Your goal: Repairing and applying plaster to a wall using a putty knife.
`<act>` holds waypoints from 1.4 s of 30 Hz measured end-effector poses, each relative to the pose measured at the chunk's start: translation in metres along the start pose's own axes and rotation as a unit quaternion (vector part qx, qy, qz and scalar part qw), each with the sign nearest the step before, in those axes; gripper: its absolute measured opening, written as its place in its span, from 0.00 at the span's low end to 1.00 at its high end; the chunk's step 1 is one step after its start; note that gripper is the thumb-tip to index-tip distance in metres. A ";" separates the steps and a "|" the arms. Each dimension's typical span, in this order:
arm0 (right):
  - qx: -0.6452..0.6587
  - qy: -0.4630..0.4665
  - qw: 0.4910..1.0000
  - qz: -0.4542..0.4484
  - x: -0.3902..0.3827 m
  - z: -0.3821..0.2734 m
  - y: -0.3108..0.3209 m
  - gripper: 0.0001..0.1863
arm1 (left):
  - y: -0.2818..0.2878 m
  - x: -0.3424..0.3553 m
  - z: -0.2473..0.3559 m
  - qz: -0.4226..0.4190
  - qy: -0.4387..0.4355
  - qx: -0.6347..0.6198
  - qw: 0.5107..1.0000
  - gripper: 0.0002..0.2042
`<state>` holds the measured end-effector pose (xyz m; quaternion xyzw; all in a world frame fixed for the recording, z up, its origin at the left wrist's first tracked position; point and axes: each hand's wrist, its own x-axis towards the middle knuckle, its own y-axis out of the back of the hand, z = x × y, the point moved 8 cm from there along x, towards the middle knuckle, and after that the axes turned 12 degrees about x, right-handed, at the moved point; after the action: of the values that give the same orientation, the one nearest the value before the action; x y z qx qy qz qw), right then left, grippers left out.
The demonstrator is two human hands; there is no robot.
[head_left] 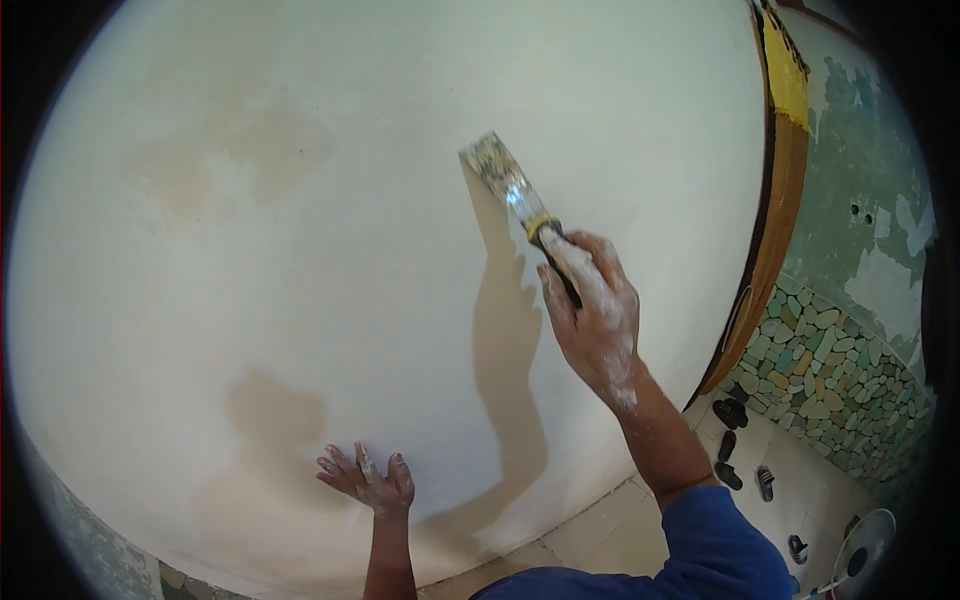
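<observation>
Wall (330, 250) fills most of the view: pale cream coat, with darker tan patches at upper left and lower middle (damp or bare, can't tell which). At the right edge runs a brown and yellow door frame (778, 190), beyond it a green peeling wall (865, 200) over a band of pebble tiles (820, 365), and a tiled floor (800, 470) with dark sandals (730, 412) scattered on it. Our right hand (597, 318), flecked white, has its grip clenched round the dark handle of the brush (510, 185); the bristles sit against the wall, above and left of the hand, angled up. Our left hand (368, 482) is released, fingers spread, flat on the wall low down, holding nothing. To do this stroke well, we reckon: keep the bristles flat to the surface, use even pressure, overlap into the tan patches, and keep the left palm off any wet area. Hard to read: how loaded the bristles are, whether the patches are wet, and the white round object at bottom right, cut off by the rim.
</observation>
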<state>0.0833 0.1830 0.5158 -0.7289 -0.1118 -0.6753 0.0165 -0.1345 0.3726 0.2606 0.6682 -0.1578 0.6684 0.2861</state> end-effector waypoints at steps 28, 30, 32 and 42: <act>0.050 -0.146 0.986 0.059 -0.093 0.035 0.061 0.16 | 0.003 0.004 0.001 -0.013 -0.007 0.000 1.000 0.29; 0.024 -0.141 0.989 0.042 -0.105 0.039 0.050 0.16 | 0.003 0.007 0.003 -0.010 -0.007 0.001 1.000 0.29; 0.011 -0.162 0.986 0.027 -0.102 0.042 0.042 0.15 | 0.004 0.007 0.003 -0.009 -0.007 0.000 1.000 0.29; -0.005 -0.129 0.989 0.068 -0.089 0.045 0.028 0.15 | 0.004 0.006 0.003 -0.013 -0.007 0.001 1.000 0.29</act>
<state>0.1271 0.1515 0.4274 -0.8158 -0.0601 -0.5735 0.0442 -0.1341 0.3689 0.2673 0.6752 -0.1509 0.6598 0.2932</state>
